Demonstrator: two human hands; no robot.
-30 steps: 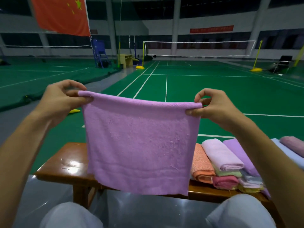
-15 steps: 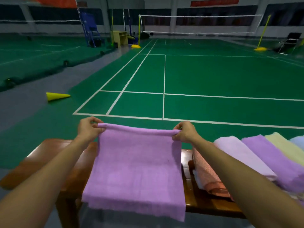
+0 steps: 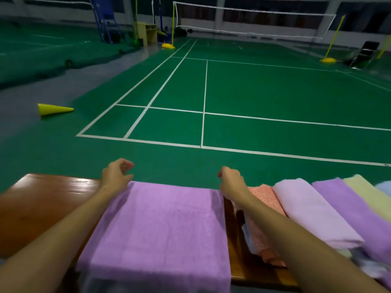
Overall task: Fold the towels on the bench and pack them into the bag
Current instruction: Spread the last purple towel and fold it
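Towel (image 3: 160, 225) (purple, soft and limp) lies flat on the table (image 3: 38, 208), near edge overhanging. Both hands, left (image 3: 116, 173) and right (image 3: 230, 179), hover loosely curled at its far corners, holding nothing; best pinched by corners.

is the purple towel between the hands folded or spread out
Spread out: the purple towel lies flat in one layer across the bench, its near edge hanging over the front.
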